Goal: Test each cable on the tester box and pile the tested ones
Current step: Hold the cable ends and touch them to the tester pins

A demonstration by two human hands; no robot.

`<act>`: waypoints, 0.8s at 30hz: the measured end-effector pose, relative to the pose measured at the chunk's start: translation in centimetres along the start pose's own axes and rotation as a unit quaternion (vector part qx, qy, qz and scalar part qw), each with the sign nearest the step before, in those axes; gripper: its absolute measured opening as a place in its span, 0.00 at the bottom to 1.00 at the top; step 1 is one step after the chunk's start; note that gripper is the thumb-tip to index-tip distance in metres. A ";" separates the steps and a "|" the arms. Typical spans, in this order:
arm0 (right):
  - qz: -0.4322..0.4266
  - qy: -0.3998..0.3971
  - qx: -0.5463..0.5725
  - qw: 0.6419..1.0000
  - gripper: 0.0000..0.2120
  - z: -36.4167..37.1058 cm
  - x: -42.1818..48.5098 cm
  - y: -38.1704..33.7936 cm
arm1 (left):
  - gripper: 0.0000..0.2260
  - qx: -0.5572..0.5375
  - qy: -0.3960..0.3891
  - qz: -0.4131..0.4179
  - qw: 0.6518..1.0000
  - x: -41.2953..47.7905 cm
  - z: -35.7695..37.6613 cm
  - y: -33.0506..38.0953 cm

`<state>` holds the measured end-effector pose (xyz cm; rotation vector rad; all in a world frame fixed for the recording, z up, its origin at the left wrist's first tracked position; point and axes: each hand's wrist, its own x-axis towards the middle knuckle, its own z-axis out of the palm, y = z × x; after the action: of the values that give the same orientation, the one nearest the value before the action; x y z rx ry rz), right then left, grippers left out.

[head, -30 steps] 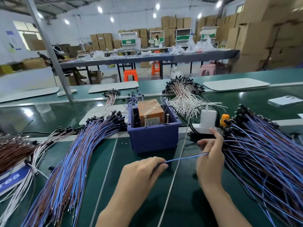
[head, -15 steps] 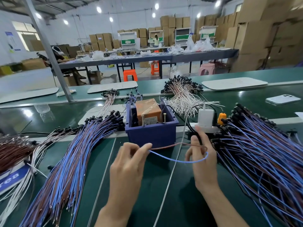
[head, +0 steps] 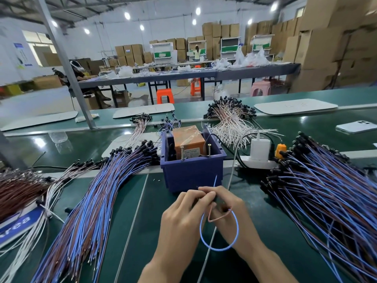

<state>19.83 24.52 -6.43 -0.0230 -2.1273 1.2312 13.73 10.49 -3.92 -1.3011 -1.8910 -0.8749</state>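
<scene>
The tester box (head: 192, 172) is a dark blue bin holding an orange unit (head: 188, 140), with two upright screws at its front rim. Just in front of it my left hand (head: 183, 219) and my right hand (head: 230, 213) meet, both pinching one blue-and-brown cable (head: 234, 235). The cable hangs between them in a loop, and one blue end sticks up toward the box. A big fan of blue and brown cables (head: 326, 197) lies to the right. Another pile of the same cables (head: 91, 203) lies to the left.
A white power strip (head: 257, 163) with a charger and orange plug sits right of the box, and a white cord runs from it toward me. White cables (head: 230, 121) lie behind, brown and white ones (head: 24, 186) far left. A phone (head: 356, 126) lies far right.
My hands have come together in front of the box. The cable, stretched straight a second ago, is bent into a loop with its ends brought close.
</scene>
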 end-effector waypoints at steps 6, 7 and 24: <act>0.012 0.007 -0.033 0.999 0.20 0.5 -0.4 0.2 | 0.09 -0.033 0.016 -0.005 0.999 -0.2 0.2 -0.3; 0.015 0.007 -0.040 0.999 0.24 0.4 -0.5 0.0 | 0.10 -0.036 0.016 -0.007 0.999 -0.3 0.3 -0.5; 0.058 0.210 -0.032 0.976 0.16 0.6 0.8 -0.3 | 0.19 -0.133 0.062 -0.303 0.942 -0.4 1.9 -1.1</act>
<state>19.01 24.20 -6.01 -0.4055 -1.8131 1.1067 12.50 11.52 -5.44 -0.7696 -2.1566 -1.5299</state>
